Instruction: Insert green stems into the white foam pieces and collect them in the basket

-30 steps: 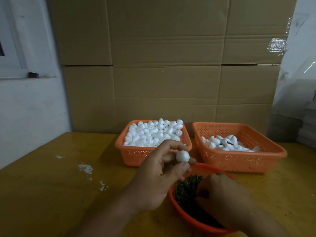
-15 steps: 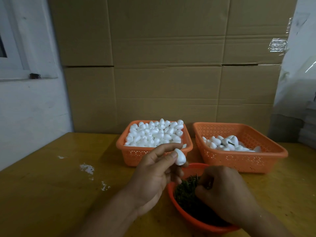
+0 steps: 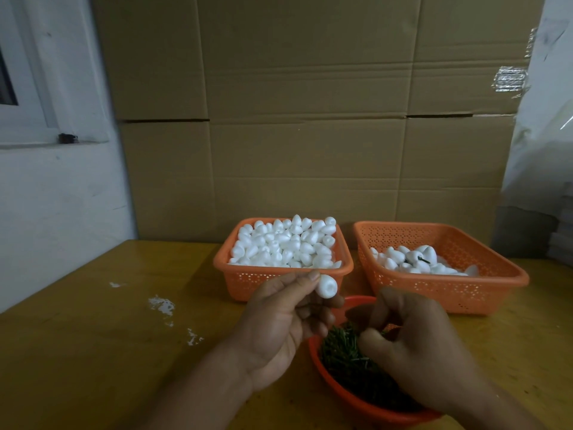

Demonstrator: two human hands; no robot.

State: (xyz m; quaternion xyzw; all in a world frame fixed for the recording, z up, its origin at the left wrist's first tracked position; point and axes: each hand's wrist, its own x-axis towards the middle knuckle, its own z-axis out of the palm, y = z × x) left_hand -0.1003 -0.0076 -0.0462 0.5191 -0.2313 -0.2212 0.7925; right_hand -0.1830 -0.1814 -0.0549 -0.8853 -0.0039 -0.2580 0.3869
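Note:
My left hand [image 3: 280,324] pinches one white foam piece [image 3: 327,286] between thumb and fingertips, above the near rim of the left basket. My right hand [image 3: 412,346] is over the round orange bowl [image 3: 347,395] of green stems [image 3: 344,355], fingers curled together over the stems; whether a stem sits between them is hidden. The left orange basket [image 3: 248,282] is heaped with plain foam pieces [image 3: 285,243]. The right orange basket [image 3: 449,293] holds several foam pieces, at least one with a green stem [image 3: 423,260].
All this sits on a yellow wooden table [image 3: 93,336] with white smudges [image 3: 161,305] at the left. Stacked cardboard boxes [image 3: 310,119] form a wall right behind the baskets. A white wall and window frame [image 3: 37,119] are at the left, plastic sheeting [image 3: 545,135] at the right.
My left hand turned the foam piece in its fingertips and shifted it slightly up. My right hand lifted from deep in the bowl, fingers drawn together.

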